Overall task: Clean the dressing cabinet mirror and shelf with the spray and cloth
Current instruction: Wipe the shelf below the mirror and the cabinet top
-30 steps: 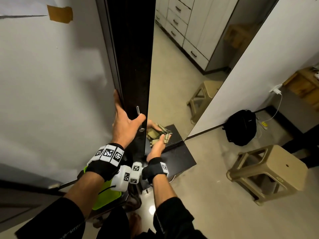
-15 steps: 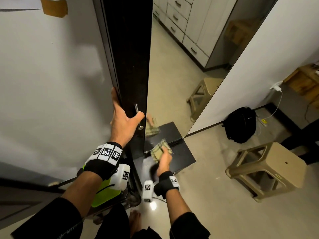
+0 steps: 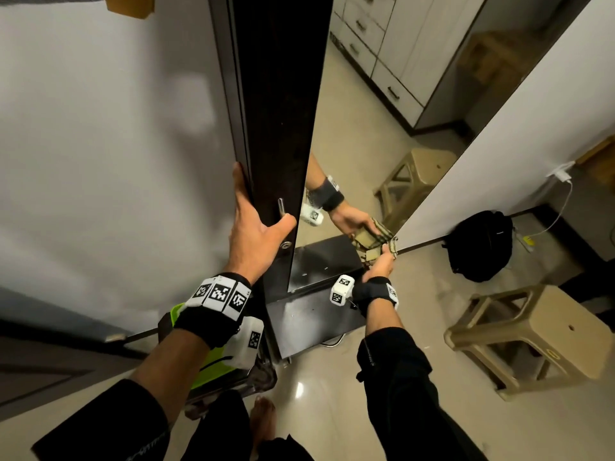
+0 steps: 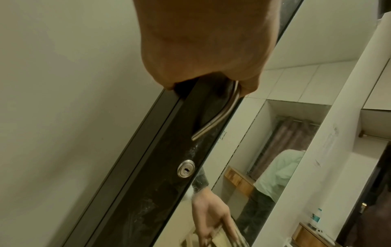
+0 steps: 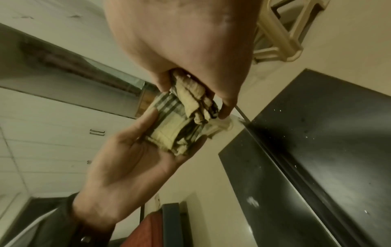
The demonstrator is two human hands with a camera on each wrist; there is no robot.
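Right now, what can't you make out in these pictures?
- Spray bottle: not identifiable in any view.
- left hand fingers: head view, hidden behind the dark cabinet door edge.
- right hand fingers: head view, covered by the cloth.
- Green object: head view, hidden behind the left forearm.

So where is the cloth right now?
In the head view the checked cloth is bunched in the right hand, pressed against the bottom of the mirror, just above the black shelf.

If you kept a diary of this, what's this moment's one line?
left hand: holds dark cabinet door edge | right hand: presses folded beige checked cloth on mirror bottom
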